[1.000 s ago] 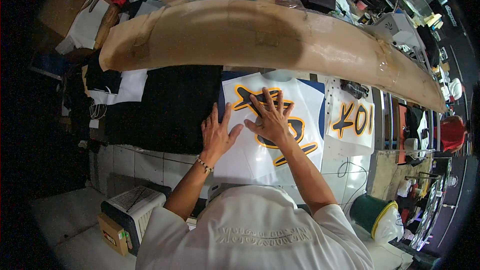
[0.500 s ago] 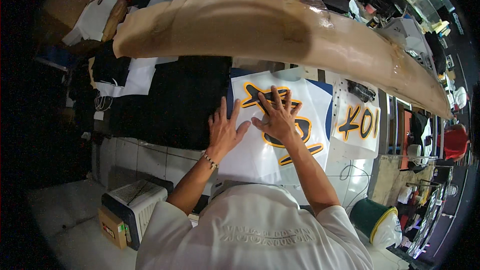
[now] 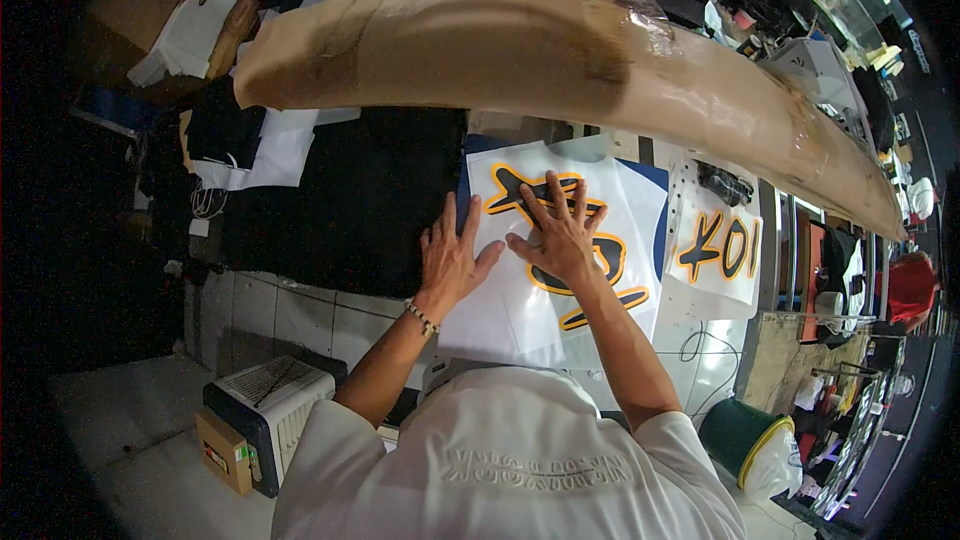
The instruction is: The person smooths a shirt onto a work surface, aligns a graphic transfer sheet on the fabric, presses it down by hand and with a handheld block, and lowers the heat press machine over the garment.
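A translucent white sheet lies before me, bearing large black brush-like lettering edged in orange. My right hand rests on it palm down, fingers spread over the lettering and hiding part of it. At the sheet's left edge, my left hand lies flat with its fingers out, partly over the neighbouring black cloth. A beaded bracelet circles my left wrist. Under the sheet, a dark blue surface shows at the corners. Neither hand grips anything.
A long brown cardboard-like panel arches over the work's far side. A second sheet with similar lettering lies at right. A green bin stands lower right, a grey-and-black box-shaped appliance lower left. Cluttered goods fill the back.
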The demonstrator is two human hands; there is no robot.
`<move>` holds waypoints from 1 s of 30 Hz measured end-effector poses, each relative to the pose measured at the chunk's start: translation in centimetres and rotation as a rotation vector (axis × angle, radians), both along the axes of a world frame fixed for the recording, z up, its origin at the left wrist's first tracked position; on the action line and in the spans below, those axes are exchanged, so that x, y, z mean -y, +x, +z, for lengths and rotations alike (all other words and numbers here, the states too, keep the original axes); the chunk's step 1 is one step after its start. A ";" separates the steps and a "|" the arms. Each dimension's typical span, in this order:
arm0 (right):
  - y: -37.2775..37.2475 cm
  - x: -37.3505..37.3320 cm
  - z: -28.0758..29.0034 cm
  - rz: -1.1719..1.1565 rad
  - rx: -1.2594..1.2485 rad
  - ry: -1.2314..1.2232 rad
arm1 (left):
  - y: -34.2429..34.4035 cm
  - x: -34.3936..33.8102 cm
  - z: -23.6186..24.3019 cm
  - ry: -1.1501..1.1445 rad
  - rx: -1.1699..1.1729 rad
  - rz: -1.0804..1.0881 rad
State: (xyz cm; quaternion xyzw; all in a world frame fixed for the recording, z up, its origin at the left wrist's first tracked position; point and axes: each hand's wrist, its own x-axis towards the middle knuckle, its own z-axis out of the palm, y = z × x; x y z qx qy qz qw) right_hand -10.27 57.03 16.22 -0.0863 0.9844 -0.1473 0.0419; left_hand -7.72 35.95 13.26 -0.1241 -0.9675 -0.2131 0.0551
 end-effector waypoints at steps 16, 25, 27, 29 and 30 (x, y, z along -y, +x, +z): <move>0.2 -0.2 -0.7 0.011 -0.037 -0.031 | -0.1 -0.5 1.3 -0.118 0.113 0.027; 0.2 -0.1 -0.6 0.015 -0.044 -0.026 | 2.2 -1.3 0.9 -0.028 0.011 -0.101; 0.1 -0.2 -0.9 0.016 -0.064 -0.022 | 3.5 -2.0 0.6 0.045 -0.001 -0.233; 0.2 -0.2 -1.3 0.013 -0.084 -0.015 | 3.4 -2.6 -0.1 0.044 -0.019 -0.229; 0.2 -0.4 -1.3 0.016 -0.092 -0.015 | 3.3 -2.8 -0.2 0.044 -0.036 -0.227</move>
